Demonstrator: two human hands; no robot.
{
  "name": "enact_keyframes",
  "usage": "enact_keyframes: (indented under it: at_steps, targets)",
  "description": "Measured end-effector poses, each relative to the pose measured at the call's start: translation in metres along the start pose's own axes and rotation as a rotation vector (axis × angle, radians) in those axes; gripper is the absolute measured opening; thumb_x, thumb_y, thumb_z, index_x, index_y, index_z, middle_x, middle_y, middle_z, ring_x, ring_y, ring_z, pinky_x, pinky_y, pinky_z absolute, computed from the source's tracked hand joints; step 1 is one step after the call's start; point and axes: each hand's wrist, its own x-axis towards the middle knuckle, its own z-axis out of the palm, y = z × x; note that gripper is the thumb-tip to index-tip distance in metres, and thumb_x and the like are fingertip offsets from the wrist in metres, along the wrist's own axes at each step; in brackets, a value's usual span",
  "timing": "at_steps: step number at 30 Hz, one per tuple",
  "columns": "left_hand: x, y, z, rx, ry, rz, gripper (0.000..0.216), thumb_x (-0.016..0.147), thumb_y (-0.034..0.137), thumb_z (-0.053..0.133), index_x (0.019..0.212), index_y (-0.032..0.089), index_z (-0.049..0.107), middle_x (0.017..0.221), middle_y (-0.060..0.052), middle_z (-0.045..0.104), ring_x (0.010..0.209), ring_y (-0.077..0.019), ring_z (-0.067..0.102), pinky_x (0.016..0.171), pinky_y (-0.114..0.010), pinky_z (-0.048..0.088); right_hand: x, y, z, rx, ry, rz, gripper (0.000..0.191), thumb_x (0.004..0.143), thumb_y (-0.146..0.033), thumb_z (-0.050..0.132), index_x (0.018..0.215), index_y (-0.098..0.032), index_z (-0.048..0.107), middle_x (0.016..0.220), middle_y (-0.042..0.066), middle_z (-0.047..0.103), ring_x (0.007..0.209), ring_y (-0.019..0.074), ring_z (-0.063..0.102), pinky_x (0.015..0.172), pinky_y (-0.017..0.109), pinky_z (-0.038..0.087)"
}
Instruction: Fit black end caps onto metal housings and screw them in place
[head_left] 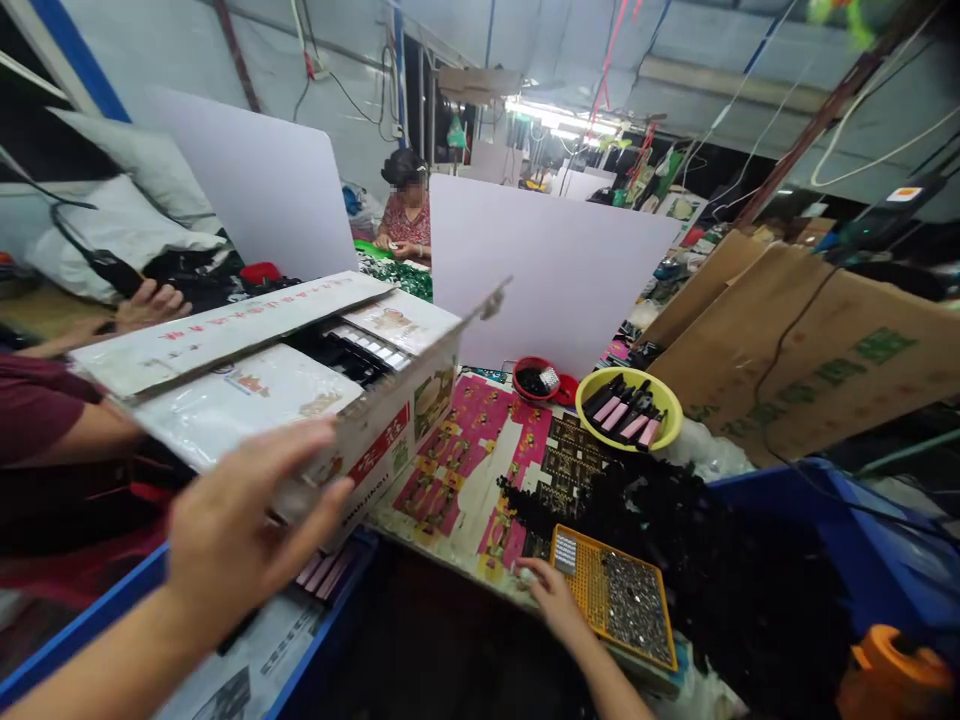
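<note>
My left hand (247,520) is at the near side of a white printed cardboard box (382,460), thumb and fingers apart and smeared by motion. Whether it touches the box I cannot tell. The box's flaps are partly raised, and black and whitish parts show through the gap. On the right, my right hand (556,598) is at the table's front edge, beside a yellow tray (667,625) of small metal pieces. Its fingers are closed round a small white thing (527,577), too small to name.
A yellow bowl (679,420) holds black and pink parts; a red bowl (517,375) stands behind. Loose black parts (645,510) cover the table's right side. Blue crates (322,640) flank the table. A co-worker's hand (154,305) is left of the box; another person sits behind white panels (540,260).
</note>
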Motion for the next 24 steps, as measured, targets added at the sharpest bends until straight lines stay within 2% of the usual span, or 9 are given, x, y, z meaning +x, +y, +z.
enact_keyframes:
  at_steps: [2, 5, 7, 9, 11, 13, 17, 21, 24]
  targets:
    - [-0.027, 0.020, 0.033, -0.059, -0.068, 0.217, 0.064, 0.074, 0.019, 0.058, 0.133, 0.032, 0.039, 0.126, -0.002, 0.054, 0.112, -0.0245, 0.052, 0.095, -0.041, 0.043, 0.004, 0.008, -0.027, 0.007, 0.075, 0.000, 0.032, 0.082, -0.048, 0.039, 0.092, -0.033, 0.065, 0.083, 0.014, 0.070, 0.073, 0.0307, 0.069, 0.062, 0.046, 0.057]
    - [-0.082, -0.003, 0.082, 0.041, -0.420, 0.348, 0.055, 0.080, 0.030, 0.053, 0.134, 0.028, 0.042, 0.119, -0.002, 0.061, 0.112, -0.0205, 0.053, 0.107, -0.040, 0.029, 0.033, -0.001, -0.055, -0.013, 0.145, -0.026, 0.038, 0.087, -0.045, 0.029, 0.098, -0.030, 0.062, 0.086, 0.017, 0.068, 0.070, 0.0294, 0.069, 0.063, 0.046, 0.057]
    - [-0.115, -0.036, 0.104, 0.172, -0.460, 0.251, 0.039, 0.081, 0.030, 0.052, 0.120, 0.031, 0.056, 0.118, 0.000, 0.063, 0.113, -0.0186, 0.053, 0.113, -0.042, 0.016, 0.065, -0.024, -0.062, -0.042, 0.129, -0.088, 0.035, 0.087, -0.043, 0.033, 0.106, -0.029, 0.059, 0.097, 0.016, 0.067, 0.083, 0.0279, 0.068, 0.073, 0.046, 0.056]
    - [-0.136, -0.069, 0.114, 0.290, -0.484, 0.142, 0.032, 0.082, 0.031, 0.052, 0.112, 0.026, 0.062, 0.122, -0.003, 0.060, 0.118, -0.0201, 0.050, 0.112, -0.041, 0.018, 0.103, -0.062, -0.058, -0.119, 0.036, -0.221, 0.037, 0.083, -0.042, 0.047, 0.117, -0.028, 0.054, 0.115, 0.012, 0.061, 0.107, 0.0260, 0.059, 0.090, 0.044, 0.049]
    - [-0.143, -0.091, 0.115, 0.374, -0.501, 0.096, 0.031, 0.083, 0.028, 0.050, 0.111, 0.022, 0.063, 0.126, -0.006, 0.057, 0.122, -0.0212, 0.045, 0.110, -0.040, 0.023, 0.145, -0.111, -0.044, -0.308, -0.105, -0.442, 0.055, 0.079, -0.039, 0.055, 0.131, -0.027, 0.042, 0.134, 0.009, 0.046, 0.125, 0.0249, 0.043, 0.104, 0.045, 0.036]
    - [-0.142, -0.099, 0.113, 0.427, -0.517, 0.076, 0.031, 0.084, 0.024, 0.047, 0.110, 0.021, 0.064, 0.128, -0.007, 0.055, 0.124, -0.0217, 0.043, 0.109, -0.041, 0.026, 0.187, -0.161, -0.021, -0.570, -0.181, -0.632, 0.072, 0.074, -0.037, 0.062, 0.138, -0.025, 0.030, 0.145, 0.010, 0.031, 0.132, 0.0274, 0.031, 0.106, 0.047, 0.030]
    - [-0.128, -0.077, 0.110, 0.461, -0.584, -0.034, 0.032, 0.085, 0.028, 0.048, 0.112, 0.022, 0.063, 0.132, -0.007, 0.051, 0.123, -0.0222, 0.044, 0.109, -0.042, 0.027, 0.260, -0.230, 0.035, -0.845, -0.229, -0.901, 0.103, 0.056, -0.031, 0.079, 0.141, -0.028, 0.021, 0.151, 0.011, 0.011, 0.137, 0.0339, 0.010, 0.107, 0.053, 0.018]
    - [-0.099, -0.032, 0.092, 0.209, -0.667, -0.319, 0.035, 0.078, 0.037, 0.056, 0.109, 0.024, 0.065, 0.128, -0.009, 0.054, 0.119, -0.0270, 0.049, 0.103, -0.044, 0.035, 0.301, -0.242, 0.072, -0.892, -0.349, -0.980, 0.096, 0.054, -0.032, 0.081, 0.136, -0.031, 0.032, 0.148, 0.011, 0.022, 0.136, 0.0378, 0.013, 0.105, 0.060, 0.013]
    - [-0.050, -0.019, 0.043, -0.204, -0.692, -0.712, 0.042, 0.084, 0.047, 0.042, 0.110, 0.023, 0.063, 0.102, -0.008, 0.069, 0.088, -0.0226, 0.066, 0.077, -0.034, 0.053, 0.309, -0.232, 0.079, -0.840, -0.333, -1.004, 0.083, 0.058, -0.030, 0.079, 0.131, -0.031, 0.039, 0.145, 0.010, 0.030, 0.135, 0.0354, 0.018, 0.105, 0.058, 0.013]
